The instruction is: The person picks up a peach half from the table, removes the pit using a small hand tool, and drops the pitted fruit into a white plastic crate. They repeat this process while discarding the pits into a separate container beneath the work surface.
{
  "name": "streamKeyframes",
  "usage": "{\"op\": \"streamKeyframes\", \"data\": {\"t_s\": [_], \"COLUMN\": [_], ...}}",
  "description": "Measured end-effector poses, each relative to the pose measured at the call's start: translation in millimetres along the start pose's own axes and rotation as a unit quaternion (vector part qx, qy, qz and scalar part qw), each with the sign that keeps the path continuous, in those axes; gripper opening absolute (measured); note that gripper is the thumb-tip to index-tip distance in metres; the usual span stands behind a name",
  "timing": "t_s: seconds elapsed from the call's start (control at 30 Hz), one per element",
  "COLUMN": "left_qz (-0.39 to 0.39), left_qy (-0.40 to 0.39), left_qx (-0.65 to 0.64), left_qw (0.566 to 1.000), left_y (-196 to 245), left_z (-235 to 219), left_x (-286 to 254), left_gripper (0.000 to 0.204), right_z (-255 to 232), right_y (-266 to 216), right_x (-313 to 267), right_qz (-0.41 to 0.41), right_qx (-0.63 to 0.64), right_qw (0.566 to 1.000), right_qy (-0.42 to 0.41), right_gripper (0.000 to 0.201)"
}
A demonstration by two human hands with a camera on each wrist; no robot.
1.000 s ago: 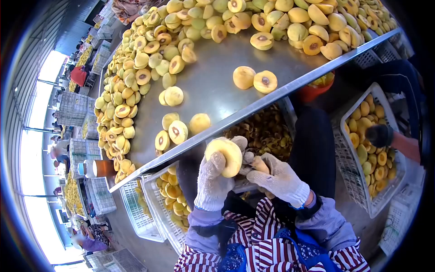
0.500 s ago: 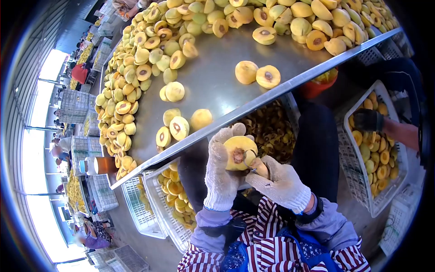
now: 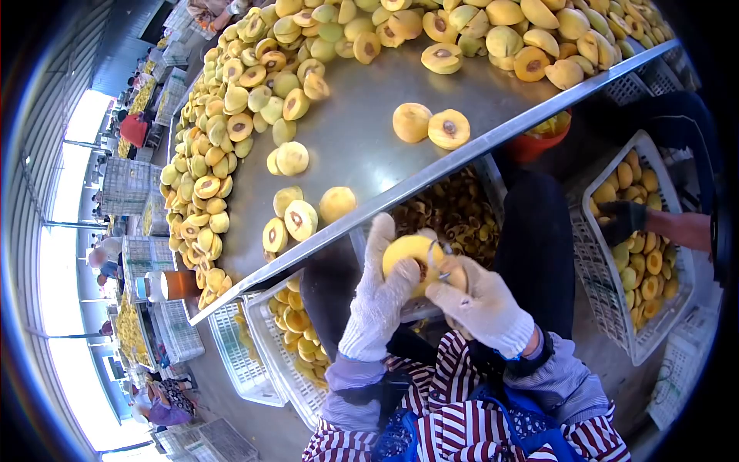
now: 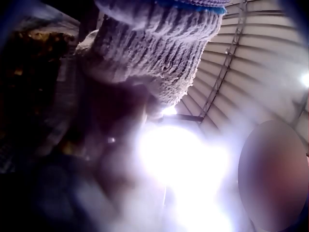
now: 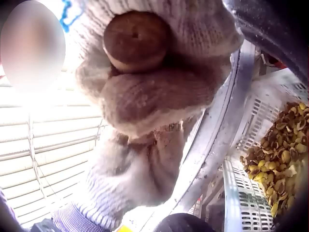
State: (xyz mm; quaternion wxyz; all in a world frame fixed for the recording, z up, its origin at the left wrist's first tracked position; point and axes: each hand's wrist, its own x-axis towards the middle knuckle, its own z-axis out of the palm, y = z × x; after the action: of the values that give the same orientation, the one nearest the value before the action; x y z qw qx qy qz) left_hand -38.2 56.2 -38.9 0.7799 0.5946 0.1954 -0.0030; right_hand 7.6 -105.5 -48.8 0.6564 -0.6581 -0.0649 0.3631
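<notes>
My gloved left hand [image 3: 376,312] holds a yellow peach half [image 3: 409,248] above my lap, its thumb lying over the cut face by the brown pit hollow. In my gloved right hand [image 3: 493,309] is a pitting tool [image 3: 454,274] with a short wooden handle and a curved metal loop, the loop set against the peach's right edge. The right wrist view shows the round butt of the wooden handle [image 5: 136,41] inside curled fingers. Only the glove's knitted cuff [image 4: 154,48] shows clearly in the left wrist view; the peach is hidden there.
A metal table [image 3: 346,127] carries heaped peach halves, a few lying near its raised edge. Under it sits a crate of pits and scraps [image 5: 285,154]. Crates of peach halves stand left [image 3: 262,339] and right [image 3: 643,308], where another person's dark-gloved hand [image 3: 622,222] reaches in.
The peach half was turned in my left hand, its cut face swinging toward the tool. My right hand brought the metal loop onto the peach. At right, the other person's hand moved within the crate.
</notes>
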Motion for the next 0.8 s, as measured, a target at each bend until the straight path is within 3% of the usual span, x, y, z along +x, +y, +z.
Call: {"op": "streamKeyframes", "data": {"t_s": [0.03, 0.07, 0.17, 0.2, 0.3, 0.43, 0.63, 0.8], "left_qz": [-0.011, -0.015, -0.037, -0.035, -0.031, 0.013, 0.069, 0.140], "left_qy": [-0.021, -0.075, -0.074, -0.042, 0.034, 0.049, 0.024, 0.059], "left_qx": [0.087, 0.153, 0.003, -0.114, -0.214, -0.222, -0.159, -0.083], "left_qw": [0.996, 0.985, 0.997, 0.992, 0.976, 0.974, 0.985, 0.985], "left_y": [-3.9, -3.6, 0.8, 5.7, 0.7, -0.5, -5.2, -9.5], "left_z": [-13.5, -21.5, -12.0, -2.9, 2.8, 9.6, 15.9, 31.6], "left_x": [0.4, -0.9, -7.6, -7.2, -0.2, 1.3, 1.1, -4.6], "left_gripper": [0.081, 0.072, 0.060, 0.054, 0.064, 0.068, 0.072, 0.065], "right_z": [-3.3, -8.1, -7.1, -5.4, 1.3, 3.0, 5.1, 5.5], "right_y": [-10.8, -16.4, -17.6, -16.9, -7.6, -3.9, -4.6, -4.6], "right_x": [-1.1, -1.2, -4.1, -5.8, -6.9, -4.4, -1.9, -3.3], "right_qz": [0.054, 0.059, 0.072, 0.074, 0.016, -0.005, -0.005, -0.026], "right_qx": [0.060, 0.059, 0.074, 0.081, -0.054, -0.181, -0.189, -0.186], "right_qw": [0.997, 0.996, 0.994, 0.994, 0.998, 0.983, 0.982, 0.982], "right_qy": [0.018, 0.027, 0.018, 0.011, -0.015, -0.028, -0.023, -0.032], "right_gripper": [0.031, 0.029, 0.030, 0.031, 0.037, 0.044, 0.046, 0.043]}}
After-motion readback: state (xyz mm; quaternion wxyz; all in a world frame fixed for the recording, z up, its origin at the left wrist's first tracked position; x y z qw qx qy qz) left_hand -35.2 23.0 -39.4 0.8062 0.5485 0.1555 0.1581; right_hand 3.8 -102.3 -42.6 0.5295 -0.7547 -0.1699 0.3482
